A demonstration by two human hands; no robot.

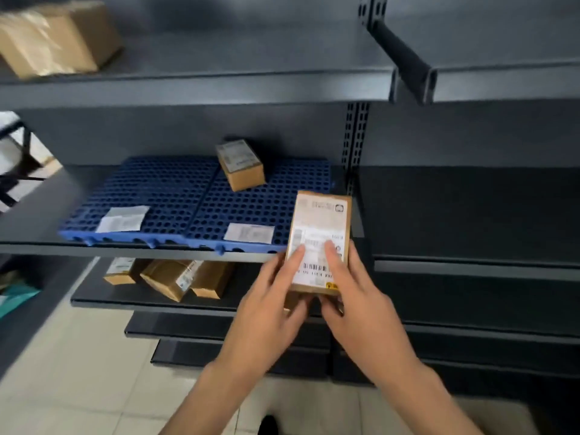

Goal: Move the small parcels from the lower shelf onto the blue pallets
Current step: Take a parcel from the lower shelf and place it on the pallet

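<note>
Small brown labelled cardboard parcel point(318, 243) gripped by left hand point(270, 309) and right hand point(354, 302); best set flat on perforated blue plastic pallets point(175, 196), beside parcel already there point(241, 164).

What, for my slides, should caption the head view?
Left hand and right hand hold a parcel by blue pallets bearing another box.

Parcel stockroom, shown by grey steel racks point(219, 86), blue pallets point(175, 196), and labelled cartons point(241, 164) stacked over tiled floor point(78, 387).
</note>
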